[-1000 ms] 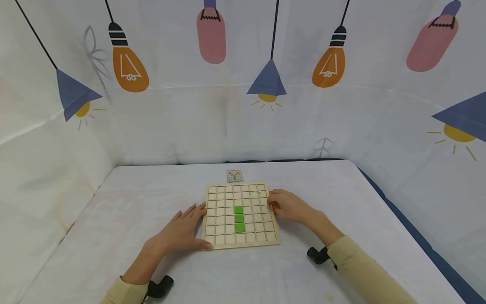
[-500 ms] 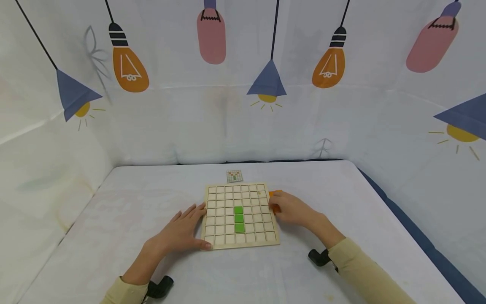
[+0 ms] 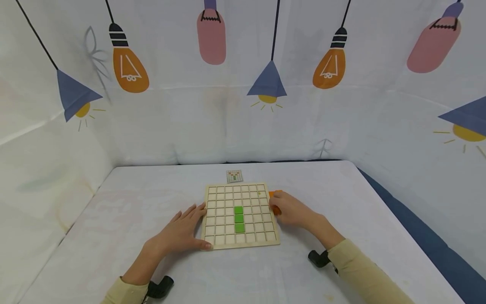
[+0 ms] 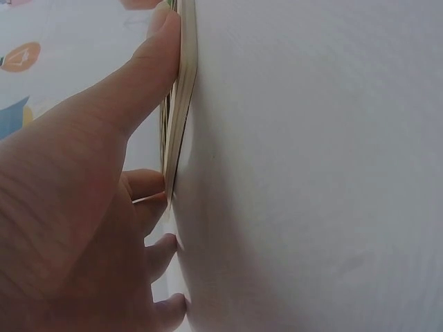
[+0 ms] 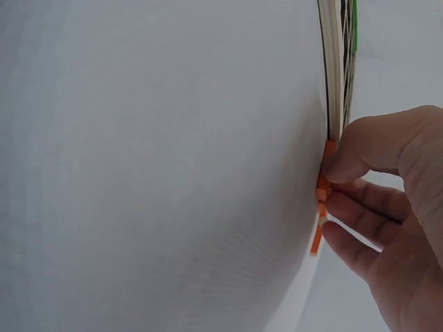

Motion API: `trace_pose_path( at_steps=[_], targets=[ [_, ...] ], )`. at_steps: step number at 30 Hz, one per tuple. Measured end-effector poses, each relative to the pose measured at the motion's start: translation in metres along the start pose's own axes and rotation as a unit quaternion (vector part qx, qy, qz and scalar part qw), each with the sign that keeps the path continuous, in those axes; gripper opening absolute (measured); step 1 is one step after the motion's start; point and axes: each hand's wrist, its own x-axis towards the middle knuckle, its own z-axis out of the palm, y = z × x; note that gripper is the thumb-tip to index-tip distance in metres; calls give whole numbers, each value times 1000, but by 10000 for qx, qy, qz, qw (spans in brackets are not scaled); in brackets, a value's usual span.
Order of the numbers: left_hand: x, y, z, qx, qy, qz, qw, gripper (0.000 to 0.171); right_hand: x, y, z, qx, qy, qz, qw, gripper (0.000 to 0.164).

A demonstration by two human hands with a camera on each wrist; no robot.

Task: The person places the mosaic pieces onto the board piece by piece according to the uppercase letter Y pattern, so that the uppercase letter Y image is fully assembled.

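Observation:
A pale wooden grid board (image 3: 220, 220) lies on the white table, with a short column of green tiles (image 3: 238, 218) set in its middle. My left hand (image 3: 178, 232) rests at the board's left side, fingers spread, its thumb on the near left corner; the left wrist view shows that thumb (image 4: 158, 66) along the board's edge. Beside the right edge, my right hand (image 3: 291, 208) is down among orange tiles (image 3: 271, 194). Seen from the right wrist, thumb and fingertips pinch an orange tile (image 5: 328, 153), and more orange pieces lie by the fingers, partly hidden.
Just beyond the board lies a small pattern card (image 3: 234, 176) with a coloured grid. A white cloth (image 3: 224, 126) printed with lamps and bulbs hangs behind the table (image 3: 243, 278). Black wrist mounts (image 3: 160, 287) stick out below both sleeves.
My right hand has shifted slightly right, away from the board's edge, and more orange shows above its fingers. The left hand and the board stay in place.

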Motion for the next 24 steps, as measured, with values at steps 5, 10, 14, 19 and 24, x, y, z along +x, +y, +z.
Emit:
trace_pose_path(
  at_steps=[5, 10, 14, 19, 24],
  targets=[
    [1, 0, 0, 21, -30, -14, 10000, 115, 0, 1, 2, 50, 8, -1, 10000, 27],
    [1, 0, 0, 23, -35, -28, 10000, 115, 0, 1, 1, 78, 32, -46, 10000, 26],
    [1, 0, 0, 3, -30, -41, 10000, 115, 0, 2, 1, 61, 86, -109, 9999, 25],
    [1, 1, -1, 1, -31, -68, 10000, 115, 1, 3, 0, 64, 120, -158, 9998, 26],
    [1, 1, -1, 28, -35, -99, 9999, 115, 3, 2, -2, 91, 85, -138, 9998, 25]
  ],
)
